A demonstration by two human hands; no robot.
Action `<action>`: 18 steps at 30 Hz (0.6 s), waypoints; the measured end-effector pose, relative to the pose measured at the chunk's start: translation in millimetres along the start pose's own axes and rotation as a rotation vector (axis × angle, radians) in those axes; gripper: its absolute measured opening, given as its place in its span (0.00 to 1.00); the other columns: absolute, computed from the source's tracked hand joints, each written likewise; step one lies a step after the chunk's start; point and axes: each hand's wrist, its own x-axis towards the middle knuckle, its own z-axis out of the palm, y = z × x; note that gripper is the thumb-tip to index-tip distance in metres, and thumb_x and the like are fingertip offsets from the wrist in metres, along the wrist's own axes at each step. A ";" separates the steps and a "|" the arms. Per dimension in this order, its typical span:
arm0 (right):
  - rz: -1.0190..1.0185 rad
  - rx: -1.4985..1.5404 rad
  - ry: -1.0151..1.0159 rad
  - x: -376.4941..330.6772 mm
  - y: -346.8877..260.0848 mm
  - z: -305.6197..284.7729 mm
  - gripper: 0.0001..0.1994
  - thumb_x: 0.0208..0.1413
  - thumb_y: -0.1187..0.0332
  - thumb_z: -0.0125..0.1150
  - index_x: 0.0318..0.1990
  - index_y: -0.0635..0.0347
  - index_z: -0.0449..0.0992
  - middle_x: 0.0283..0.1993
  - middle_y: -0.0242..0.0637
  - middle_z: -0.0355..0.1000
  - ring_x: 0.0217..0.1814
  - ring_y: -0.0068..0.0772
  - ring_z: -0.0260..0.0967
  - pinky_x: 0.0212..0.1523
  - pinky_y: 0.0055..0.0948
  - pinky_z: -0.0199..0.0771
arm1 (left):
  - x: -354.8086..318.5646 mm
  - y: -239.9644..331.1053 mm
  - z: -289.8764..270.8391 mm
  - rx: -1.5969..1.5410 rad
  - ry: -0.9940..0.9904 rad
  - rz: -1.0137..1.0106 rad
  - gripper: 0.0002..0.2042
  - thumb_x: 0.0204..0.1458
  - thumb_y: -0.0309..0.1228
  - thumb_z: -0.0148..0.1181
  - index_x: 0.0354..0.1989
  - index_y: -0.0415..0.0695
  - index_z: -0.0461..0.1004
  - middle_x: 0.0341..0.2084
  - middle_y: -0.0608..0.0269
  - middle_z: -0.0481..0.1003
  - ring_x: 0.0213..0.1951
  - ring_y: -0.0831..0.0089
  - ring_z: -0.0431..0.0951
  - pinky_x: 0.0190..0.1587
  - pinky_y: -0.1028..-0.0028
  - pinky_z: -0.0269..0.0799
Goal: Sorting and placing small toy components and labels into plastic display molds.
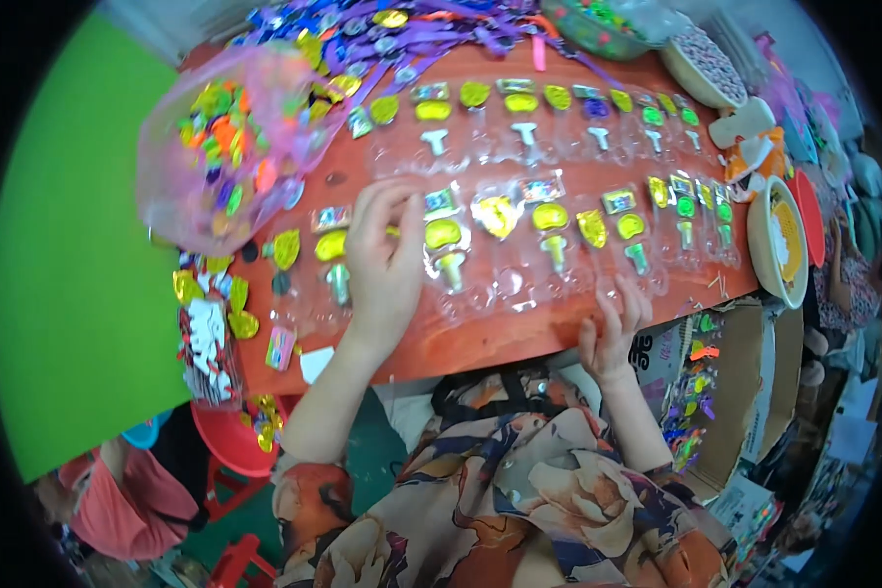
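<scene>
An orange-red table [519, 338] carries two rows of clear blister trays [559, 245] filled with yellow, green and silver trinkets. At its far left lies a clear bag of coloured pieces [230, 147]; purple ribbons [402, 39], possibly lanyards, pile along the far edge.

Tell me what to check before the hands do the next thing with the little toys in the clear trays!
1. Left hand on the near row of clear trays: ok, fingers rest on a tray there.
2. Right hand steady: ok, it grips the table edge.
3. Near row filled: cannot tell, some pockets look bare through the clear plastic.
4. Far row of trays lying flat: ok.
5. Bag of coloured pieces within reach: ok, it sits to the left on the table.
6. Something pinched in the left fingers: cannot tell, the fingertips hide it.
</scene>
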 end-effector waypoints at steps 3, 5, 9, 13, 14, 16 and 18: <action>0.047 -0.024 0.024 -6.6 6.8 8.1 0.23 0.64 0.49 0.51 0.58 0.54 0.72 0.67 0.49 0.62 0.69 0.52 0.56 0.67 0.53 0.53 | 62.3 8.0 59.5 0.104 -0.113 0.128 0.08 0.59 0.26 0.57 0.41 0.34 0.75 0.39 0.55 0.74 0.33 0.69 0.78 0.35 0.72 0.73; 0.044 0.006 0.071 -7.9 3.4 13.9 0.25 0.64 0.45 0.50 0.57 0.52 0.72 0.66 0.46 0.63 0.69 0.48 0.57 0.67 0.51 0.53 | 97.7 4.4 94.0 0.268 -0.171 0.238 0.09 0.57 0.30 0.59 0.41 0.36 0.76 0.39 0.53 0.75 0.41 0.58 0.77 0.44 0.63 0.72; 0.069 0.000 0.038 -11.8 3.5 11.1 0.24 0.61 0.45 0.54 0.57 0.48 0.73 0.63 0.40 0.66 0.66 0.42 0.61 0.66 0.48 0.55 | 170.2 -12.7 195.3 0.294 -0.196 0.516 0.09 0.55 0.29 0.59 0.40 0.38 0.76 0.39 0.50 0.75 0.46 0.52 0.74 0.51 0.58 0.68; 0.123 0.089 0.024 -6.1 1.5 9.1 0.21 0.55 0.53 0.62 0.55 0.46 0.75 0.60 0.36 0.69 0.63 0.38 0.65 0.65 0.45 0.56 | 253.8 -17.6 280.9 0.304 -0.152 0.572 0.07 0.54 0.27 0.58 0.36 0.37 0.77 0.37 0.45 0.75 0.46 0.49 0.74 0.51 0.57 0.69; 0.122 0.087 0.029 -5.7 2.0 8.7 0.21 0.54 0.54 0.62 0.55 0.46 0.75 0.60 0.35 0.70 0.62 0.37 0.66 0.65 0.45 0.56 | 279.3 -22.0 299.8 0.365 -0.141 0.624 0.08 0.53 0.27 0.59 0.37 0.37 0.78 0.35 0.44 0.76 0.44 0.49 0.76 0.50 0.56 0.70; 0.129 0.095 0.011 -5.2 6.1 7.3 0.19 0.54 0.54 0.64 0.53 0.45 0.76 0.59 0.33 0.72 0.62 0.34 0.66 0.66 0.43 0.56 | 320.8 -23.8 334.1 0.526 -0.190 0.585 0.11 0.50 0.29 0.59 0.39 0.37 0.80 0.31 0.39 0.79 0.40 0.47 0.81 0.46 0.54 0.75; 0.142 0.093 0.018 -2.5 8.6 5.8 0.19 0.54 0.54 0.64 0.53 0.44 0.76 0.59 0.32 0.72 0.62 0.33 0.66 0.67 0.42 0.56 | 370.9 -34.4 360.1 0.756 -0.378 0.402 0.17 0.55 0.45 0.60 0.46 0.48 0.83 0.36 0.49 0.82 0.41 0.55 0.83 0.46 0.60 0.77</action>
